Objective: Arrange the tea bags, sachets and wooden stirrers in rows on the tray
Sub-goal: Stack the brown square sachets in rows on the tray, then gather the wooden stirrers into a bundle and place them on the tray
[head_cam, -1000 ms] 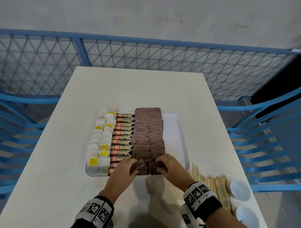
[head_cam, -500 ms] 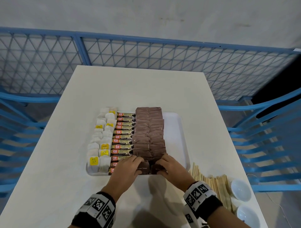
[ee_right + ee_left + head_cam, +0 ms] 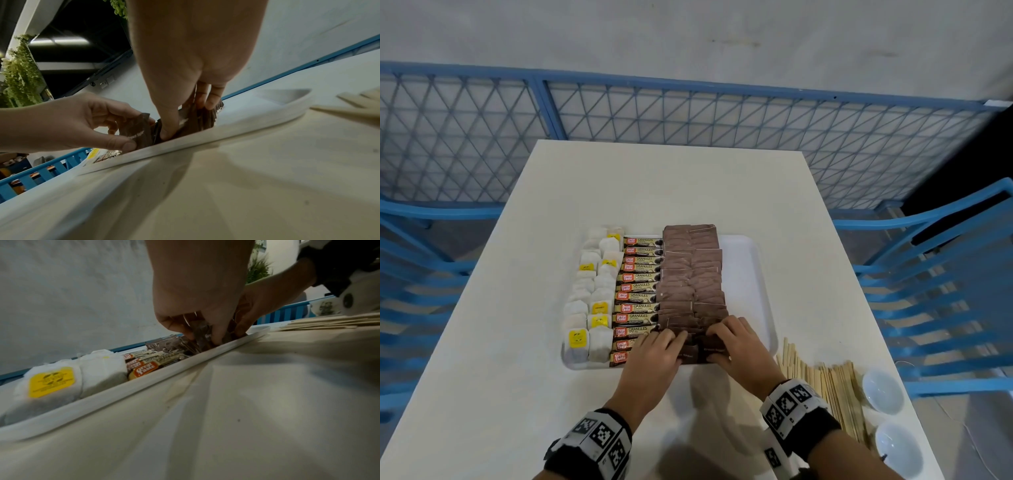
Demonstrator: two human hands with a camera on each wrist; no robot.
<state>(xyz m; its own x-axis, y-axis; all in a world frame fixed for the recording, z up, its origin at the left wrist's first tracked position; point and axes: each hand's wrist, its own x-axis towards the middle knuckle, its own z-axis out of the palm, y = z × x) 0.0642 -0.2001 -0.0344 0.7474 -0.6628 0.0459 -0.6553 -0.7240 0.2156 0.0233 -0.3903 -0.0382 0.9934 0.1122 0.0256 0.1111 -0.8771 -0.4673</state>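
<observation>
A white tray (image 3: 750,274) holds rows of white tea bags (image 3: 599,298), coffee stick sachets (image 3: 640,294) and two rows of brown sachets (image 3: 691,274). At the tray's near edge my left hand (image 3: 657,353) pinches a brown sachet (image 3: 136,129) between thumb and fingers. Beside it my right hand (image 3: 736,346) pinches the nearest brown sachets (image 3: 191,118) of the right row, thumb in front and fingers behind. Wooden stirrers (image 3: 825,387) lie in a loose pile on the table, right of the tray.
Two small white bowls (image 3: 883,390) sit at the table's near right corner beside the stirrers. The right strip of the tray is bare. Blue railings and chairs (image 3: 941,274) surround the cream table (image 3: 654,192).
Both hands have pushed the nearest brown sachets slightly forward into the rows, and the sachets now stand closer to the rest.
</observation>
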